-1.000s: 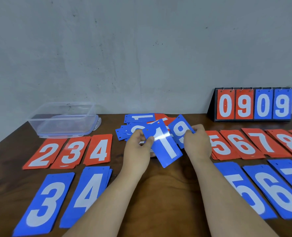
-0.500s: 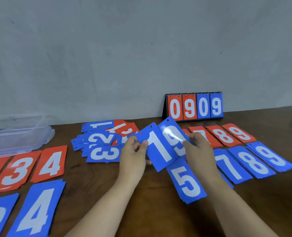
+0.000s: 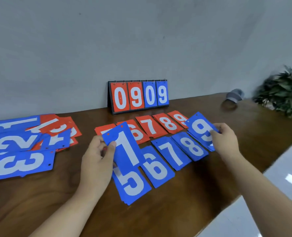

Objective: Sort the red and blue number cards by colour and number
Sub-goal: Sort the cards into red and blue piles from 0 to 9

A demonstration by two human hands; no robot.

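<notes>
We judge a blue card is being placed: our right hand pinches the flat blue plastic card marked 9, thumb and curled fingers closed on its near edge, at the right end of the blue row beside the blue 8 stack on the brown wooden table. Our left hand grips the blue card marked 1, raised over the blue 5 stack. Next, the 9 wants lowering squarely and releasing; the 1 then needs a spot.
</notes>
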